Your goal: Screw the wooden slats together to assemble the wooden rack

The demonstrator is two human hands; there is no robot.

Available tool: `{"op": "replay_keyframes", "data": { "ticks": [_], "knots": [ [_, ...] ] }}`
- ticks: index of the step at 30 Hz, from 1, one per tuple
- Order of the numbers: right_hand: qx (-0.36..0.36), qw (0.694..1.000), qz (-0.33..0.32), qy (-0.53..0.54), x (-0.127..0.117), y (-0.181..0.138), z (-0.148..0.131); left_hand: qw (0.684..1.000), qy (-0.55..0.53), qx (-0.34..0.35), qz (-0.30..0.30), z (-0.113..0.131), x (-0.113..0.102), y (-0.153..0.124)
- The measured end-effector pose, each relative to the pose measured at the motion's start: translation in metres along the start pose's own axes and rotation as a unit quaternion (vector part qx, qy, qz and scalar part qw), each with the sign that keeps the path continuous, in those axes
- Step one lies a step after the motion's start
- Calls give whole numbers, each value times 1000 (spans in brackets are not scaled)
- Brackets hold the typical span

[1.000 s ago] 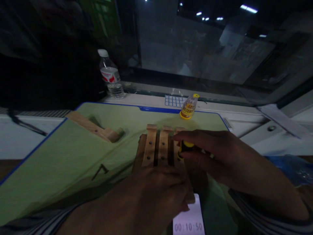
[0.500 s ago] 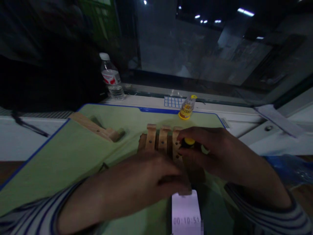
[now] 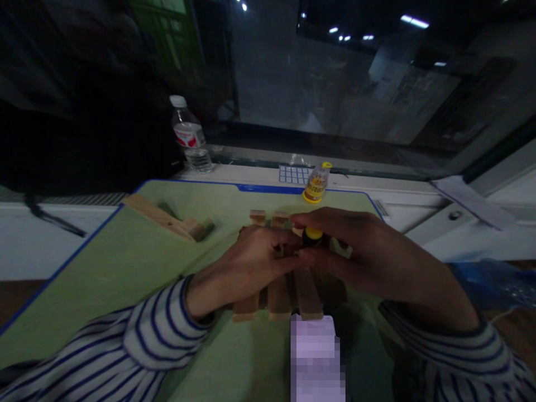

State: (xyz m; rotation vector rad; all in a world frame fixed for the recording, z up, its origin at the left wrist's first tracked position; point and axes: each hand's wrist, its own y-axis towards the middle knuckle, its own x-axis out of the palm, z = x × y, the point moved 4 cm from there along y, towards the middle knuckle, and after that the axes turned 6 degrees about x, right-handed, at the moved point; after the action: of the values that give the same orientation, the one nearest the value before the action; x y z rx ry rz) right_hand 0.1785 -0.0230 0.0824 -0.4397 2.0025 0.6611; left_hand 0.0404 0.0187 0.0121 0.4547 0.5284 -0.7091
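My right hand (image 3: 364, 248) closes its thumb and fingers round a stubby screwdriver (image 3: 312, 235) with a black handle and yellow end; its tip is hidden. The tool stands over the rightmost of several wooden slats (image 3: 309, 296), which lie side by side over a darker wooden piece (image 3: 333, 282). Across the slats reaches my left hand (image 3: 253, 251), its thumb and fingertips pinched together beside the screwdriver. What those fingertips hold, if anything, I cannot make out. The upper middle of the slats is covered by both hands.
A loose wooden piece (image 3: 161, 219) lies at the green table's (image 3: 104, 268) left. A phone (image 3: 316, 357) lies in front of the slats. At the back are a yellow-capped small bottle (image 3: 317, 183) and, on the sill, a water bottle (image 3: 191, 137).
My left hand has moved from above the phone up and forward to the slats, beside the screwdriver. The right hand keeps the screwdriver over the rightmost slat.
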Motion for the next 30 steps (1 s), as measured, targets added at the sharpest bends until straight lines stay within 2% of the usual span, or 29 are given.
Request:
{"op": "replay_keyframes", "data": {
  "ticks": [5,14,22,30],
  "knots": [
    [-19,999,9,29,-5,0,-2,1000,-18,8,-20,-2,-1,0],
    [27,998,16,-54,-4,3,-1,995,-53,28,-77,6,-1,2],
    [20,998,18,-57,-1,4,-1,1000,2,15,-17,6,-5,0],
    [-24,1000,10,2,-8,0,-4,1000,-2,22,-20,2,-3,3]
  ]
}}
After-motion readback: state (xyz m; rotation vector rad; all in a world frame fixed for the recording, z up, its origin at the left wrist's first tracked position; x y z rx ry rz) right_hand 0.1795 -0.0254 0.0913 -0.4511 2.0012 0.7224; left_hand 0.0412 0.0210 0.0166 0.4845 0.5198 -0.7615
